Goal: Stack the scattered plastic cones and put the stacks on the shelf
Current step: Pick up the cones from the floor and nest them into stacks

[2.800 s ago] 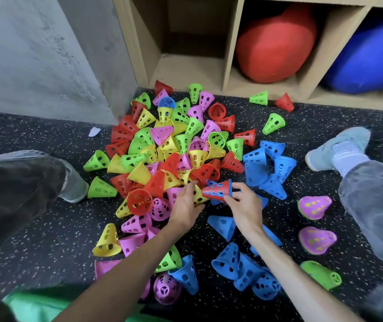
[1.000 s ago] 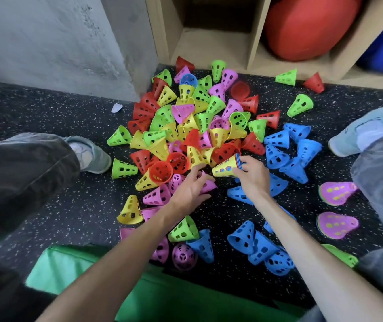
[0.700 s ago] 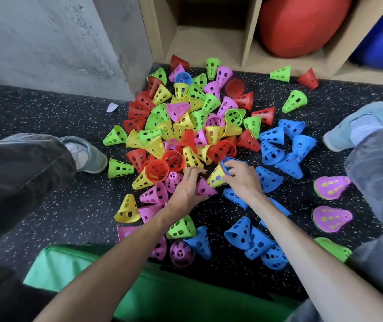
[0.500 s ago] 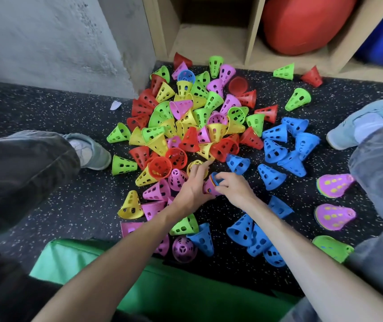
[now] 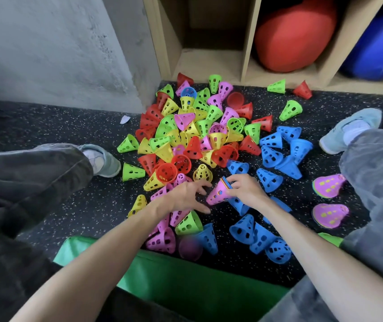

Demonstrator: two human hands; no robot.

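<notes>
A heap of perforated plastic cones [image 5: 199,133] in red, yellow, green and pink covers the dark speckled floor, with blue cones [image 5: 281,149] gathered at its right. My right hand [image 5: 244,190] grips a small stack of nested cones [image 5: 218,194], pink outermost, with coloured rims showing at its wide end. My left hand [image 5: 186,196] hovers just left of the stack's tip, fingers spread and loosely bent, holding nothing. The wooden shelf [image 5: 209,63] stands behind the heap.
Three finished stacks lie at the right: two pink-topped [image 5: 328,185] [image 5: 328,214] and one green [image 5: 331,238]. A red ball [image 5: 295,36] and a blue ball [image 5: 376,47] fill shelf compartments. My legs flank the heap; a green mat [image 5: 186,282] lies below.
The stack in my right hand had a yellow outer cone; a pink cone now covers it. The stack moved toward me, and my left hand has let go of the pink cone.
</notes>
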